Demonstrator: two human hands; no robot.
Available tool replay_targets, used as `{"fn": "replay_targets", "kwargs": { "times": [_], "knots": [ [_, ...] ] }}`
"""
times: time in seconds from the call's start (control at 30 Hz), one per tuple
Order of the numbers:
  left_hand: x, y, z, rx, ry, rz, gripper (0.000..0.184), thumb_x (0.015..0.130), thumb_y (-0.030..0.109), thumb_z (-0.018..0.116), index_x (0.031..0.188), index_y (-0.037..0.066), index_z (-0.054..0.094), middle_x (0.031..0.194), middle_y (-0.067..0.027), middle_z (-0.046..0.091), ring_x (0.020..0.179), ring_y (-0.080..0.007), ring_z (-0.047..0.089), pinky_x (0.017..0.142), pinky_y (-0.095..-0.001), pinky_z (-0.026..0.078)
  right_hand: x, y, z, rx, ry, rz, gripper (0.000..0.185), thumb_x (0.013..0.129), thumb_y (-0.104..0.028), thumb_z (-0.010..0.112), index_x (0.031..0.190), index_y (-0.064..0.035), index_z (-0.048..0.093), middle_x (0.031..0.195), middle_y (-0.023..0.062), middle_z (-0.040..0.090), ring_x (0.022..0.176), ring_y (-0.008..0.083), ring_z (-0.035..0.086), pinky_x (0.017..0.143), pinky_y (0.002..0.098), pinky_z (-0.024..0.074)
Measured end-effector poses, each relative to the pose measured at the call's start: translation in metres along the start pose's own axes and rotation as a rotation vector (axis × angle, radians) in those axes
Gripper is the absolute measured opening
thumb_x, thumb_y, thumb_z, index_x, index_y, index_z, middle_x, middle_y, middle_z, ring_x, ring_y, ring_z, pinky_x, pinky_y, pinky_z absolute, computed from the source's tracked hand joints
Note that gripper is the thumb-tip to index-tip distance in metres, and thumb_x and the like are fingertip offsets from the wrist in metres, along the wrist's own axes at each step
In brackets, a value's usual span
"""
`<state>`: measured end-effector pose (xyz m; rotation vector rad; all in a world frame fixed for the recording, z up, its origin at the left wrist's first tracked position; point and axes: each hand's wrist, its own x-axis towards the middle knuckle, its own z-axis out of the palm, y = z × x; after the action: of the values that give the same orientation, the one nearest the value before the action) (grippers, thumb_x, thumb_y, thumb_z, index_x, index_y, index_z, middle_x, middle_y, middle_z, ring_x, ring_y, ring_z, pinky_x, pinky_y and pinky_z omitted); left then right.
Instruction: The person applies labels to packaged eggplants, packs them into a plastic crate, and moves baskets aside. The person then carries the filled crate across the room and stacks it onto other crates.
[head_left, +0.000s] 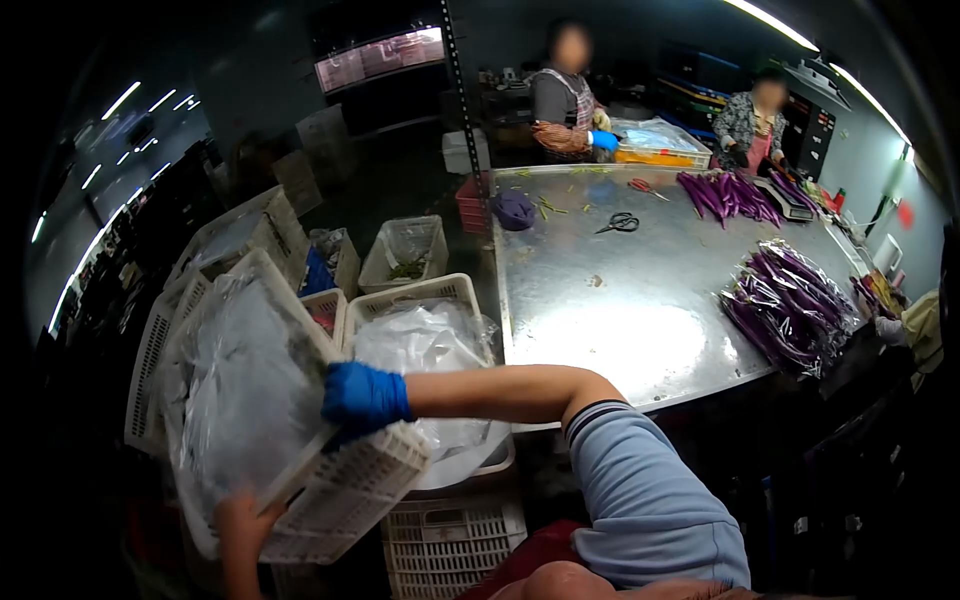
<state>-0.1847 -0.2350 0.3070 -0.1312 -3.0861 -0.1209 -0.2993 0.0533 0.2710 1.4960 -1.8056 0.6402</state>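
A white plastic crate [355, 490] lined with clear plastic film [240, 375] is tilted on its side at the left, its opening facing left. My right hand [362, 395], in a blue glove, grips the crate's rim with fingers wrapped round it. Lower down, my left hand [243, 520] is at the crate's near rim, its fingers blurred and partly hidden against the edge. Just beyond the gloved hand stands another white crate [405, 295] with crumpled clear film in it.
More crates [440, 240] stand behind. On the metal table [560, 300] lie bagged purple eggplants [790, 305], loose eggplants [728, 197], black scissors [620, 223], red-handled snips [643, 186] and a purple bundle [513, 210]. Two people [565, 100] work at its far side.
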Motion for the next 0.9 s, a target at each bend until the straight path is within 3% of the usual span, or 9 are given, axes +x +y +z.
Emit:
{"fn": "replay_targets", "kwargs": {
  "times": [0.07, 0.17, 0.37, 0.47, 0.57, 0.7, 0.8, 0.9],
  "knots": [
    [-0.022, -0.007, -0.007, 0.059, -0.071, -0.054, 0.041, 0.06, 0.034, 0.069, 0.068, -0.003, 0.054, 0.062, -0.0183, 0.052, 0.059, -0.0318, 0.05, 0.055, -0.0388, 0.038, 0.005, -0.028, 0.005, 0.037, 0.002, 0.033, 0.042, 0.065, -0.051, 0.06, 0.053, -0.0121, 0.05, 0.055, 0.0068, 0.049, 0.053, 0.0264, 0.047, 0.053, 0.0357, 0.0366],
    [-0.042, -0.011, -0.009, -0.059, 0.087, -0.05, 0.031, 0.053, 0.019, 0.072, 0.054, -0.004, 0.052, 0.05, -0.0163, 0.049, 0.044, -0.0232, 0.045, 0.047, -0.0358, 0.036, 0.011, -0.056, 0.008, 0.02, -0.042, 0.06, 0.042, 0.064, -0.051, 0.06, 0.051, -0.0125, 0.05, 0.052, 0.0064, 0.048, 0.052, 0.0257, 0.047, 0.053, 0.0347, 0.0362],
    [-0.044, -0.02, -0.003, -0.208, 0.119, -0.041, 0.028, 0.054, 0.017, 0.07, 0.054, -0.005, 0.051, 0.049, -0.0159, 0.05, 0.045, -0.0241, 0.047, 0.049, -0.0346, 0.037, 0.016, -0.06, 0.007, -0.067, -0.099, 0.052, 0.041, 0.061, -0.051, 0.062, 0.051, -0.0128, 0.05, 0.053, 0.0052, 0.048, 0.052, 0.0257, 0.047, 0.052, 0.0347, 0.0359],
    [-0.047, -0.013, -0.026, -0.14, -0.049, -0.047, 0.025, 0.061, 0.016, 0.068, 0.064, -0.004, 0.054, 0.063, -0.0162, 0.055, 0.058, -0.0266, 0.053, 0.058, -0.0354, 0.041, 0.016, -0.06, 0.009, -0.077, -0.025, 0.032, 0.041, 0.061, -0.049, 0.064, 0.051, -0.0127, 0.048, 0.053, 0.0052, 0.047, 0.052, 0.0269, 0.047, 0.051, 0.0353, 0.0357],
    [-0.05, -0.022, -0.033, 0.016, -0.145, 0.115, 0.043, 0.078, 0.046, 0.049, 0.085, 0.005, 0.061, 0.075, -0.0194, 0.06, 0.072, -0.0342, 0.057, 0.061, -0.0419, 0.043, 0.015, -0.066, 0.006, -0.065, -0.055, 0.073, 0.04, 0.063, -0.046, 0.065, 0.051, -0.0122, 0.047, 0.053, 0.0061, 0.046, 0.052, 0.0286, 0.045, 0.051, 0.0354, 0.0355],
    [-0.047, -0.033, -0.03, -0.061, -0.248, 0.093, 0.042, 0.079, 0.045, 0.047, 0.092, 0.007, 0.06, 0.082, -0.0194, 0.059, 0.077, -0.0357, 0.056, 0.064, -0.0399, 0.042, 0.018, -0.066, 0.007, -0.032, -0.06, 0.105, 0.041, 0.062, -0.047, 0.065, 0.05, -0.0105, 0.052, 0.051, 0.0091, 0.048, 0.051, 0.0312, 0.047, 0.049, 0.0379, 0.0353],
    [-0.038, -0.073, -0.002, -0.041, -0.081, 0.346, 0.044, 0.079, 0.045, 0.046, 0.102, 0.01, 0.058, 0.094, -0.0186, 0.058, 0.086, -0.0332, 0.055, 0.069, -0.0382, 0.042, 0.018, -0.062, 0.008, 0.001, -0.072, 0.095, 0.042, 0.063, -0.048, 0.064, 0.049, -0.0109, 0.052, 0.052, 0.0096, 0.048, 0.052, 0.0314, 0.048, 0.049, 0.0368, 0.036],
    [-0.044, -0.078, -0.002, -0.003, -0.049, 0.289, 0.045, 0.079, 0.045, 0.047, 0.108, 0.01, 0.053, 0.096, -0.019, 0.057, 0.087, -0.0316, 0.055, 0.07, -0.0385, 0.042, 0.015, -0.059, 0.009, -0.046, -0.029, 0.039, 0.043, 0.063, -0.051, 0.063, 0.049, -0.0116, 0.053, 0.051, 0.0098, 0.049, 0.051, 0.0317, 0.048, 0.048, 0.0372, 0.0366]
  ]
}}
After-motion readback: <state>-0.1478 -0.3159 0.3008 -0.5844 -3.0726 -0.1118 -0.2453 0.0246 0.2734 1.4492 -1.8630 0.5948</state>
